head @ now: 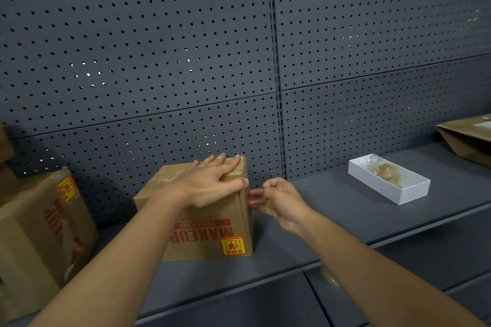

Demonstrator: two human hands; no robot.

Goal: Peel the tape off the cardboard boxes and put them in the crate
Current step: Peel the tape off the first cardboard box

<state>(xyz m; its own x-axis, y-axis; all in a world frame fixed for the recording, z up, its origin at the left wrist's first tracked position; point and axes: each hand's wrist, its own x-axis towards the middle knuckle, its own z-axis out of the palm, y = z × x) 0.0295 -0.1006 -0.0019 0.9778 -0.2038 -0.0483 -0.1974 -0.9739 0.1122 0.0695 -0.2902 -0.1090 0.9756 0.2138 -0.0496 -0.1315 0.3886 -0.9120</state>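
Box upside down, left hand atop — right hand pinching tape

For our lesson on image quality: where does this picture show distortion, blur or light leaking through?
Head view: wide-angle lens bends the pegboard seams and shelf edge; light glints through some holes; the right hand fingers and tape look slightly blurred; the box print stays sharp.

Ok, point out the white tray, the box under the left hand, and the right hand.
white tray (410, 195), head view, on its near outer wall.
cardboard box (204, 236), head view, on its printed front face.
right hand (281, 200), head view, on the middle of the hand.
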